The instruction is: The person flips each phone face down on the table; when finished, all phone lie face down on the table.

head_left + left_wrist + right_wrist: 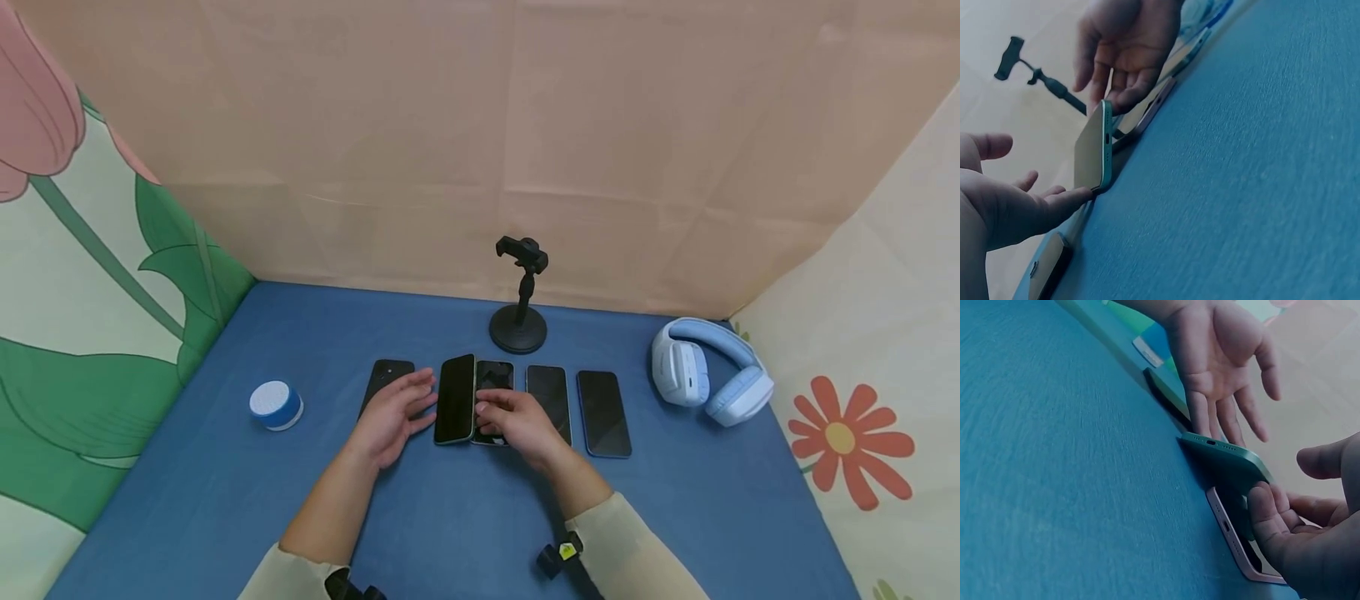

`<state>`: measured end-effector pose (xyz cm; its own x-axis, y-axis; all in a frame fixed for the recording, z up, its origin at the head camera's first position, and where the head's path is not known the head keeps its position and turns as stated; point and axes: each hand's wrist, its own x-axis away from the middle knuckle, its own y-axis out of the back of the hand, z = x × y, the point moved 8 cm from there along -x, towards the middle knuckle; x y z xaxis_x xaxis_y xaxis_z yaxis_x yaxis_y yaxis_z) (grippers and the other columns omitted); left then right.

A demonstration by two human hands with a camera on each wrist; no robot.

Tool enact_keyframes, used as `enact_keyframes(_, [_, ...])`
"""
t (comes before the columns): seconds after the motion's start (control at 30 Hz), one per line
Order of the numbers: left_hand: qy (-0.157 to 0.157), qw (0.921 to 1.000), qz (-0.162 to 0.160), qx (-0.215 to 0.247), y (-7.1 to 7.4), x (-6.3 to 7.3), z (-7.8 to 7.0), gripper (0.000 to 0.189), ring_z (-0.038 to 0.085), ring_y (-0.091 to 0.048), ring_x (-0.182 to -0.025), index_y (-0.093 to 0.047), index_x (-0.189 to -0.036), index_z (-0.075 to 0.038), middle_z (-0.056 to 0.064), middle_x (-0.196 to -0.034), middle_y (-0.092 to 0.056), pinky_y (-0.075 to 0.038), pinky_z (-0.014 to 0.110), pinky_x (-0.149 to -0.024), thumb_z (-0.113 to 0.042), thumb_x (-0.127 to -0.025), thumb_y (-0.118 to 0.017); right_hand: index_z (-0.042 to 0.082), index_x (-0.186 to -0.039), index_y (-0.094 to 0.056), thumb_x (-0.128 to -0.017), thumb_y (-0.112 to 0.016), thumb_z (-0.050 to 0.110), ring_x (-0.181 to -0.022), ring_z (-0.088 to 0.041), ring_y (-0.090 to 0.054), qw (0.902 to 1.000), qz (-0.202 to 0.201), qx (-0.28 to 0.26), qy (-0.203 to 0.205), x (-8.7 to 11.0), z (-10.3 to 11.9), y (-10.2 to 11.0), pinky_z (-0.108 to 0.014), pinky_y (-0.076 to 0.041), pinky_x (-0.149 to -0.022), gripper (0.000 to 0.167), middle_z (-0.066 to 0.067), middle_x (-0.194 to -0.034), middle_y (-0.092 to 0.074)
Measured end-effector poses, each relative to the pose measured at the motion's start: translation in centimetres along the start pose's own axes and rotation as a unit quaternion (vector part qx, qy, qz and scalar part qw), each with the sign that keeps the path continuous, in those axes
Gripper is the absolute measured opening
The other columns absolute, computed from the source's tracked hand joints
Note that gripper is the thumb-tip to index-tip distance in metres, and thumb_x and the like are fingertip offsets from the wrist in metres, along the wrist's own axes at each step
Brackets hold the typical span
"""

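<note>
A smartphone (455,400) with a green frame and dark screen stands tilted, its right long edge raised off the cloth. The curled fingers of my right hand (517,421) hold that raised edge from the underside, while the thumb stays apart in the right wrist view. My left hand (390,421) lies along the opposite edge with fingers extended, fingertips touching near the phone's low side. Partly under my right hand is a pink-framed phone (1229,528). Beside my left hand lies a dark phone (389,372), partly covered by the fingers.
Two more phones, one (547,392) near my right hand and another (604,414) farther right, lie flat on the blue cloth (225,508). A black phone stand (519,329) rises behind the row. Light-blue headphones (708,367) sit right; a blue-and-white round container (276,406) sits left.
</note>
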<state>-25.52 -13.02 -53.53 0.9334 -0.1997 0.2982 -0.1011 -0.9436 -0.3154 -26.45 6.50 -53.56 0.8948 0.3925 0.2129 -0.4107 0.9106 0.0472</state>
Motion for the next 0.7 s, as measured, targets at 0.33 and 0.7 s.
enact_keyframes(0.33, [-0.001, 0.9999, -0.013, -0.008, 0.9, 0.4, -0.6, 0.056, 0.038, -0.029, -0.153, -0.032, -0.160, -0.002, 0.018, -0.166, -0.030, -0.030, 0.059, -0.121, -0.018, -0.109, -0.050, -0.006, -0.141, -0.058, -0.104, -0.062, 0.014, -0.104, -0.030, -0.070, 0.9998, 0.012, -0.017, -0.002, -0.1, -0.1, -0.8, -0.042, -0.060, -0.094, 0.042, -0.021, -0.122, -0.068])
enact_keyframes(0.7, [-0.002, 0.9998, -0.012, -0.016, 1.4, 0.5, -0.9, 0.057, 0.038, -0.026, -0.154, -0.030, -0.161, -0.003, 0.018, -0.167, -0.027, -0.028, 0.058, -0.123, -0.018, -0.110, -0.049, -0.007, -0.140, -0.056, -0.103, -0.061, 0.009, -0.102, -0.031, -0.070, 0.9992, 0.015, -0.038, -0.005, -0.4, -0.3, -1.3, -0.040, -0.061, -0.091, 0.040, -0.022, -0.118, -0.068])
